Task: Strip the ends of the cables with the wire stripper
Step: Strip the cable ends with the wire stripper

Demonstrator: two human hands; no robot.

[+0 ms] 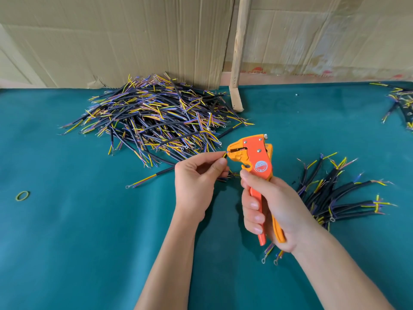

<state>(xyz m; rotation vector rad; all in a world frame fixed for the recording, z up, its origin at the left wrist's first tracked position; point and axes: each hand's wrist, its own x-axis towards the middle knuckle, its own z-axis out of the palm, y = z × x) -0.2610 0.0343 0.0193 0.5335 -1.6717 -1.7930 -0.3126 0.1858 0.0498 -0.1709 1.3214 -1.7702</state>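
Left hand [196, 175] pinches a cable [224, 155] end, feeding it into the wire stripper [252, 153] head; right hand [272, 206] grips the handles, held above the bench [89, 220] for squeezing.

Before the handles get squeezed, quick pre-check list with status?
1. Wire stripper gripped by right hand around both handles: ok.
2. Yellow wire pinched by left hand close to the head: ok.
3. Wire tip at the stripper's mouth: ok; how deep it sits: cannot tell.
4. Only one conductor in the mouth: cannot tell.
5. Left fingers outside the mouth: ok, but close.
6. Unstripped pile and done bundle clear of the tool: ok.
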